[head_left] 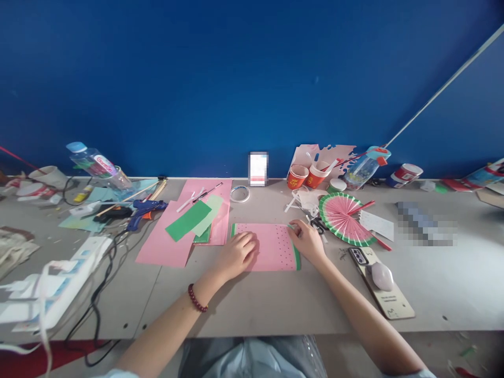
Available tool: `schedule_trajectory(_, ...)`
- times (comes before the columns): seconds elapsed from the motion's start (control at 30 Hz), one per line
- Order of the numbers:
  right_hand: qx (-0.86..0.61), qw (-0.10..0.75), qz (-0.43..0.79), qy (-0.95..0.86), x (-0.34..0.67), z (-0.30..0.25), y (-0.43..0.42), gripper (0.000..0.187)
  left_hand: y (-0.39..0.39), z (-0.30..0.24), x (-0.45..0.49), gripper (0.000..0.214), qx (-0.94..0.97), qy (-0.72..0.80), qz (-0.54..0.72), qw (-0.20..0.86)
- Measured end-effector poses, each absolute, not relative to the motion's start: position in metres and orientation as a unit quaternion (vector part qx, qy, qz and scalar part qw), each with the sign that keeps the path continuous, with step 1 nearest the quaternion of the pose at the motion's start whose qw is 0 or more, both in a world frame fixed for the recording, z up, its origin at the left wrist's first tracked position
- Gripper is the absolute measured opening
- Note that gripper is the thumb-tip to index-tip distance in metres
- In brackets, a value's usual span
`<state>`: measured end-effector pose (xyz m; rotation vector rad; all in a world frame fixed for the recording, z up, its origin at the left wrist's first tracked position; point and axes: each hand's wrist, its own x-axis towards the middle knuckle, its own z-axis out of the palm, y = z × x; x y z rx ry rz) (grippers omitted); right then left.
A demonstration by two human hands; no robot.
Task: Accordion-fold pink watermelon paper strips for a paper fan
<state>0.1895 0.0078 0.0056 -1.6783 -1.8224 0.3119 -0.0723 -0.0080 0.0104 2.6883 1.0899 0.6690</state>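
Note:
A pink sheet of paper [271, 252] with rows of dark dots and green strips along its left and right edges lies flat on the table in front of me. My left hand [239, 254] rests on its left part, fingers stretched out and pressing down. At the upper right corner, my right hand [306, 240] has its fingers curled, pinching the green edge. Just beyond that hand lie black scissors [317, 226], partly hidden. To the right, a folded paper fan [334, 215] in pink with a green rim looks like a watermelon.
Left are larger pink sheets [163, 247], a green paper piece [189, 221], a blue glue gun [144, 212] and a white power strip [74, 283] with cables. A tape roll [233, 194] and paper cups [297, 177] stand behind. A phone [394, 304] lies at right.

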Motion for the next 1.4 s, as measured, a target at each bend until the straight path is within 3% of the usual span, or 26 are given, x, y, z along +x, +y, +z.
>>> schedule_trajectory(0.2, -0.606, 0.363, 0.165, -0.688, 0.19, -0.001, 0.011, 0.025, -0.008, 0.008, -0.073, 0.026, 0.906, 0.354, 0.207, 0.108)
schedule_trajectory(0.4, -0.569, 0.505, 0.39, -0.519, 0.188, -0.003, 0.013, 0.043, -0.007, 0.01, -0.073, 0.031, 0.921, 0.307, 0.204, 0.129)
schedule_trajectory(0.57, -0.521, 0.479, 0.527, -0.471, 0.189, -0.002, 0.013, 0.059, -0.008, 0.011, -0.072, 0.032, 0.921, 0.301, 0.199, 0.149)
schedule_trajectory(0.83, -0.464, 0.435, 0.522, -0.568, 0.195, 0.01, 0.01, 0.051, 0.005, 0.016, -0.087, 0.051, 0.842, 0.434, 0.302, 0.11)
schedule_trajectory(1.07, -0.488, 0.438, 0.518, -0.549, 0.194, 0.016, 0.008, 0.045, 0.011, 0.012, -0.094, 0.013, 0.792, 0.468, 0.322, 0.224)
schedule_trajectory(1.23, -0.541, 0.426, 0.472, -0.551, 0.196, 0.011, 0.012, 0.034, 0.01, 0.017, -0.091, 0.012, 0.782, 0.464, 0.371, 0.188)
schedule_trajectory(1.4, -0.51, 0.445, 0.538, -0.502, 0.197, 0.008, 0.013, 0.047, 0.011, 0.021, -0.091, 0.013, 0.751, 0.468, 0.447, 0.135)
